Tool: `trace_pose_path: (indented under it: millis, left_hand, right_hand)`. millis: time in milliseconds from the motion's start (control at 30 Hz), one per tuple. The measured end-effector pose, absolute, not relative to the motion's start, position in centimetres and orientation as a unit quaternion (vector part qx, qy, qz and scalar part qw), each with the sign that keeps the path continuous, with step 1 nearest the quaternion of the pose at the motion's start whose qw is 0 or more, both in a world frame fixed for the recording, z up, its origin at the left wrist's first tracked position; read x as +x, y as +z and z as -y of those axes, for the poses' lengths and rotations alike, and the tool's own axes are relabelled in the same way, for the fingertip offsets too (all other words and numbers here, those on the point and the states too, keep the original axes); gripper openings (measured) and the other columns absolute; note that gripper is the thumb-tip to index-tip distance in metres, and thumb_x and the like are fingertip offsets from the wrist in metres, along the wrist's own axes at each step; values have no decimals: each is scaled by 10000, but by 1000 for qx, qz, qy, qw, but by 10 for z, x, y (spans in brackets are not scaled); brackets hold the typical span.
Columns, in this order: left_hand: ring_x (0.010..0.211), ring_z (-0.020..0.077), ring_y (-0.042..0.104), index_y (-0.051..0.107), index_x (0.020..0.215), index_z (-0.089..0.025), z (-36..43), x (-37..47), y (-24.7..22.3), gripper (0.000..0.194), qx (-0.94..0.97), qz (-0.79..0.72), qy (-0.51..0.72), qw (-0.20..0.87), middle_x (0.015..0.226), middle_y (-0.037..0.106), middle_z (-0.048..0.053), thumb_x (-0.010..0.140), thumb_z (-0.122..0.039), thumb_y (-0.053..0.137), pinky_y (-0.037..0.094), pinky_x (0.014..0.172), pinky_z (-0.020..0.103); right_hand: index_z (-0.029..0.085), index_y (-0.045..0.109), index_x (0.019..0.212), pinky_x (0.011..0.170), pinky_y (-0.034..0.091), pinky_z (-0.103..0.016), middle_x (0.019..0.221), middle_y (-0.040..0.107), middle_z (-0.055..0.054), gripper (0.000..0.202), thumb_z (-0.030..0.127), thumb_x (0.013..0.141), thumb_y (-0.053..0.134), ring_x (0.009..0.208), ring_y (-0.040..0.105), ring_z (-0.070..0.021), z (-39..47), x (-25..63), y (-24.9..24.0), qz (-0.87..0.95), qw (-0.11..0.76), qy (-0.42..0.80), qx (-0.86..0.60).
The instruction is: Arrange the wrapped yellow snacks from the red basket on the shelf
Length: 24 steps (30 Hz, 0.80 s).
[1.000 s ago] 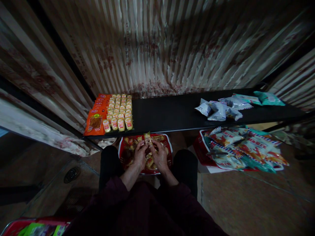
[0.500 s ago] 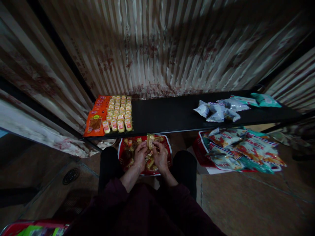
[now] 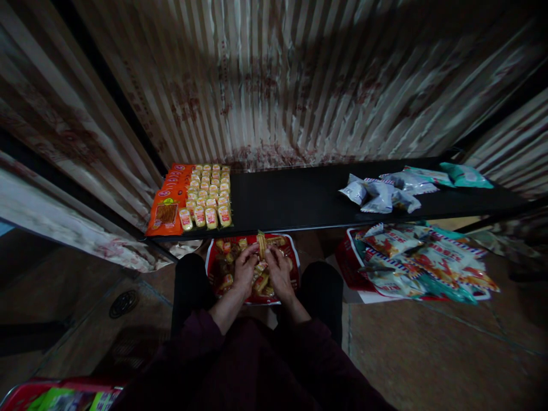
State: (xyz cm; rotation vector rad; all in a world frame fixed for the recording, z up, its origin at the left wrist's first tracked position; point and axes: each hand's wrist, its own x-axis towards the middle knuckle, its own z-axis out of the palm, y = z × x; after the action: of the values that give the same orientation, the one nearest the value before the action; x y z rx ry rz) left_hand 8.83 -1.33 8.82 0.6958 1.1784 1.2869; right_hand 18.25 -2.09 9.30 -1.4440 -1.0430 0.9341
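Note:
A small yellow wrapped snack [image 3: 261, 245] stands upright between my hands, pinched by the fingers of my left hand [image 3: 244, 273] and my right hand [image 3: 279, 275]. Both hands are over a red basket [image 3: 294, 251] with a white rim, between my knees. Several wrapped snacks [image 3: 260, 283] lie inside it. On the left end of the black shelf [image 3: 291, 200], similar yellow wrapped snacks [image 3: 210, 217] stand in rows beside orange packets [image 3: 166, 214].
Silver-blue bags [image 3: 379, 195] and teal bags [image 3: 466, 176] lie on the shelf's right part. Below them is a second red basket [image 3: 349, 265] heaped with snack bags [image 3: 443, 260]. Another red basket [image 3: 19, 394] is at the lower left. A striped curtain [image 3: 265, 85] hangs behind the shelf.
The snack between my fingers has turned and now shows a narrower side. My hands stay over the basket, and the view has shifted slightly.

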Motion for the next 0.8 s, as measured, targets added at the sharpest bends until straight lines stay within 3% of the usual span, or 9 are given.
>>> trace_pose_path:
  millis: [300, 500, 667, 800]
  left_hand:
    - [1033, 160, 572, 689, 936, -205, 12, 85, 79, 294, 393, -549, 525, 518, 1088, 658, 49, 717, -120, 513, 398, 961, 320]
    - [962, 136, 576, 638, 1061, -197, 11, 84, 82, 403, 402, -564, 513, 507, 1103, 642, 56, 711, -73, 482, 425, 907, 301]
    - [897, 121, 567, 615, 1083, -192, 10, 82, 83, 416, 411, -573, 505, 498, 1104, 630, 58, 712, -68, 476, 440, 857, 279]
    - [890, 126, 567, 606, 1090, -192, 8, 78, 79, 427, 422, -575, 503, 488, 1106, 626, 61, 705, -60, 476, 444, 850, 285]
  right_hand:
    - [189, 658, 1018, 838, 468, -337, 953, 685, -41, 425, 459, 690, 636, 898, 619, -219, 20, 179, 84, 385, 524, 461, -604]
    - [203, 652, 1059, 837, 478, -338, 958, 699, -41, 467, 454, 665, 658, 943, 621, -230, 15, 177, 67, 317, 556, 509, -575]
    - [217, 655, 1049, 788, 491, -314, 816, 711, -18, 451, 430, 652, 675, 893, 635, -219, 11, 173, 63, 280, 569, 542, -552]
    - [227, 670, 998, 788, 486, -304, 893, 711, -21, 404, 419, 643, 684, 873, 636, -202, 10, 170, 67, 273, 570, 559, -537]
